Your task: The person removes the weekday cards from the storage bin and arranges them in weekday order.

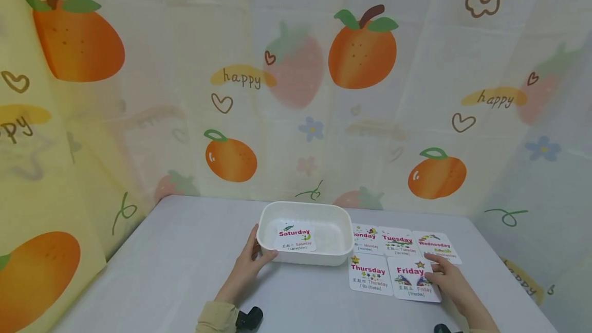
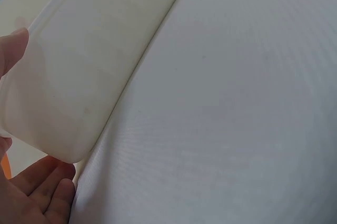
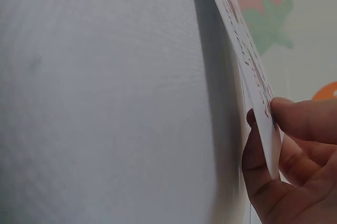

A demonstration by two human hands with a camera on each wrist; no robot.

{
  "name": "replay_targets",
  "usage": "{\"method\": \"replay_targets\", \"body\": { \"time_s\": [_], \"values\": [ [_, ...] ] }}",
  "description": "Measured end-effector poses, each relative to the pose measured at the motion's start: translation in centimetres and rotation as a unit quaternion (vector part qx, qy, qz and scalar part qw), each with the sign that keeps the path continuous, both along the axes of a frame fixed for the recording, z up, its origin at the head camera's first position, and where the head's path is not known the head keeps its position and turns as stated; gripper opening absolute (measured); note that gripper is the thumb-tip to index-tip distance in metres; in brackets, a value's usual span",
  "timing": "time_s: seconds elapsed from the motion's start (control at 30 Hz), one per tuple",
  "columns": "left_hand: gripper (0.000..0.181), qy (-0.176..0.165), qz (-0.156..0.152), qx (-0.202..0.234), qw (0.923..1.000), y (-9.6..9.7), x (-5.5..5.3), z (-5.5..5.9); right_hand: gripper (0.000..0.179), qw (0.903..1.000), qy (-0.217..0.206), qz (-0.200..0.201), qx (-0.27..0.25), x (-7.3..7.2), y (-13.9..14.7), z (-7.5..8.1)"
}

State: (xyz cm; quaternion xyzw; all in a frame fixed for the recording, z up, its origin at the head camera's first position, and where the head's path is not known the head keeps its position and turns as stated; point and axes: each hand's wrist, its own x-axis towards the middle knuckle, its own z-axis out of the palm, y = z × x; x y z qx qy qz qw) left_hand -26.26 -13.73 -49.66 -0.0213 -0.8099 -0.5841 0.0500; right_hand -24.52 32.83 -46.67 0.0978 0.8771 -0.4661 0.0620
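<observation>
The person's left sleeve (image 1: 216, 317) is plain tan cloth, softly creased, ending in a loose cuff below the wrist. Beside it sits a small black wrist camera (image 1: 250, 318), stubby and rounded, with a slight sheen. A second black camera (image 1: 442, 328) marks the other arm, though I catch only its top. Left hand (image 1: 251, 260) and right hand (image 1: 449, 277) are both bare, with slender fingers.
</observation>
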Motion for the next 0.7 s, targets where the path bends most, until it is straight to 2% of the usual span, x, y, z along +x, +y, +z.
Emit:
{"method": "replay_targets", "body": {
  "time_s": [0.33, 0.57, 0.7],
  "values": [
    [0.091, 0.024, 0.010, -0.012, 0.9996, 0.07, 0.03, -0.27, 0.057, 0.9997, -0.006, -0.005, 0.021, -0.39, -0.21, -0.06],
    [0.090, 0.004, 0.008, -0.005, 0.9999, -0.07, -0.04, -0.33, 0.058, 0.9991, -0.003, -0.012, 0.040, -0.52, -0.26, -0.03],
    [0.089, 0.009, 0.002, -0.006, 0.9999, -0.18, 0.02, -0.31, 0.057, 0.9982, 0.006, -0.012, 0.058, -0.58, -0.19, -0.22]
  ]
}}
